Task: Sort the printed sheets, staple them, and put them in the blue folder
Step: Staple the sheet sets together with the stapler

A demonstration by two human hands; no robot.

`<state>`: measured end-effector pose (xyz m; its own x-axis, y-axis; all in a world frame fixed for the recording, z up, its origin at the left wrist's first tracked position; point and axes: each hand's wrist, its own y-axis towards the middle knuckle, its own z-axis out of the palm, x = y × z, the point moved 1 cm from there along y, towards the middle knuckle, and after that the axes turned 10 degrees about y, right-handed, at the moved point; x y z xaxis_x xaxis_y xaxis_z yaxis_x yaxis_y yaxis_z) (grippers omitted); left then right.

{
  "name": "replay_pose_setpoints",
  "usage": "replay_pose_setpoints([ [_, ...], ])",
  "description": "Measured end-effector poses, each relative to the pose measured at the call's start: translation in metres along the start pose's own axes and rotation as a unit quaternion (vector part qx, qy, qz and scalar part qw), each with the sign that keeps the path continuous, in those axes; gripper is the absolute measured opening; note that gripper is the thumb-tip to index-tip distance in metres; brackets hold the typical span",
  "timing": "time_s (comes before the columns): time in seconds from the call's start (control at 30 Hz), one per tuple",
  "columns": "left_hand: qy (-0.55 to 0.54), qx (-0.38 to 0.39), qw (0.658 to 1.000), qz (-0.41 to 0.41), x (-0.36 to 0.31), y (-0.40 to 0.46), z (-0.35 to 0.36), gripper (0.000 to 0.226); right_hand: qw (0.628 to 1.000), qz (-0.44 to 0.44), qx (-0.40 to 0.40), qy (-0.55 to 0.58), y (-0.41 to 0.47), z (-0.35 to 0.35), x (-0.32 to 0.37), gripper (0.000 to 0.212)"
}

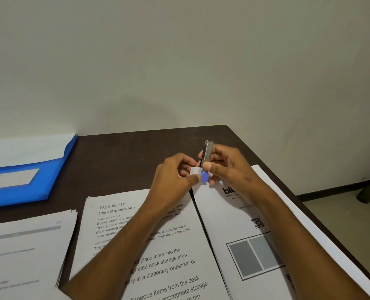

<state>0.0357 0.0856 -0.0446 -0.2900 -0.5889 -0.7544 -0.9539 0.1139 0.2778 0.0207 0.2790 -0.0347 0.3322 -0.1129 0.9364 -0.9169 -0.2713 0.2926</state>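
The stapler (208,154) is being held above the table (136,148), upright, long axis near vertical, metal end up, blue end (204,176) down. The right hand (225,167) is being closed around its body; the left hand (175,174) is being pinched on a small white piece (194,170) touching the stapler's lower left side. What that piece is cannot be told. Three stacks of printed sheets are lying below the stapler: the middle stack (158,245) directly beneath the forearms, another (23,245) to its left, a third (255,245) to its right. The blue folder (39,178) is lying well left of the stapler, nearer the left hand. The stapler's mouth is being hidden by fingers; lower sheet edges are cut off.
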Motion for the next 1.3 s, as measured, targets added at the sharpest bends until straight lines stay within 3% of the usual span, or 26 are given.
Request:
replay_pose_setpoints([
  [0.1, 0.025, 0.03, 0.999, 0.021, -0.002, -0.001, 0.004, 0.02, 1.0, -0.005, -0.003, -0.008, -0.001, 0.0, 0.004, 0.031],
  [0.3, 0.093, 0.017, 0.995, 0.006, -0.005, -0.001, 0.008, 0.031, 1.0, -0.015, 0.007, -0.01, -0.002, 0.0, 0.008, 0.03],
  [0.57, 0.061, 0.015, 0.998, -0.002, 0.0, 0.001, 0.012, 0.035, 0.999, -0.01, 0.0, -0.034, -0.002, 0.003, 0.01, 0.03],
  [0.77, 0.042, -0.014, 0.999, 0.017, 0.0, -0.003, 0.015, 0.033, 0.998, -0.021, 0.007, -0.055, 0.002, 0.005, 0.008, 0.016],
  [0.9, 0.04, -0.001, 0.999, 0.01, 0.0, 0.0, 0.012, 0.029, 0.997, -0.004, -0.006, 0.07, -0.006, 0.005, 0.01, 0.02],
  [1.03, 0.079, 0.001, 0.997, -0.012, -0.005, 0.0, 0.011, 0.034, 0.982, 0.022, -0.09, 0.165, -0.013, -0.004, 0.005, 0.031],
  [1.17, 0.069, 0.012, 0.998, -0.009, -0.002, 0.0, 0.006, 0.02, 0.961, 0.029, -0.167, 0.219, -0.013, -0.009, 0.002, 0.03],
  [1.3, 0.081, 0.002, 0.997, -0.001, -0.003, -0.001, 0.005, 0.008, 0.951, 0.044, -0.196, 0.237, -0.012, -0.007, 0.0, 0.027],
])
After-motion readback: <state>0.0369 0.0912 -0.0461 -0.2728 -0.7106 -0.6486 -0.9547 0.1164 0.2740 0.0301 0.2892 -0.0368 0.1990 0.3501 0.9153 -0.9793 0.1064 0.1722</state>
